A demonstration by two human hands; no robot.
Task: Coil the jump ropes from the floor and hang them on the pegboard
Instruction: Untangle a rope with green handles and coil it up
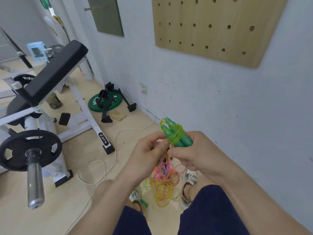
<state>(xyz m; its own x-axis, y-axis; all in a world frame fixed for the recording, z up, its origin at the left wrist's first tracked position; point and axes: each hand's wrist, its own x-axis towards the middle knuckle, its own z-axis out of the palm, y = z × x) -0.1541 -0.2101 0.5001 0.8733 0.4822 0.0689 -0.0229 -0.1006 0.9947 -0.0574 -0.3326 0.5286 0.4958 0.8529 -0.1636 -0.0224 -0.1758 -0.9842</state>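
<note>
The two green handles [182,141] are held side by side, gripped at their lower ends by the right hand [191,156], with its fingers curled round them. The yellow-green cord [175,134] is wound in several turns about the handles' upper half. A stretch of it is pinched between thumb and fingers of the left hand [149,150], just beside the wrap. So the rope being coiled is held up in front of the body, near the wall and below the pegboard [211,36], and it is not yet hung.

For a good wrap, it is judged that each turn should be laid snug against the last. Tension would be supplied by the left hand while the handles are steadied by the right. The slick cord looks likely to spring loose unless its tail is tucked under a turn. A small loop is standing free above the handle tips and might be used for hanging.

Down on the floor [67,209], a tangled heap of pink, orange and yellow ropes [166,180] is lying between the shoes, and another green handle [144,201] is seen beside the left shoe. Whether pegs are fitted in the pegboard cannot be told, as only holes are made out. To the left, a weight bench [55,70], a loaded barbell [33,167] and a white cable [108,160] trailing across the floor would have to be stepped around.
</note>
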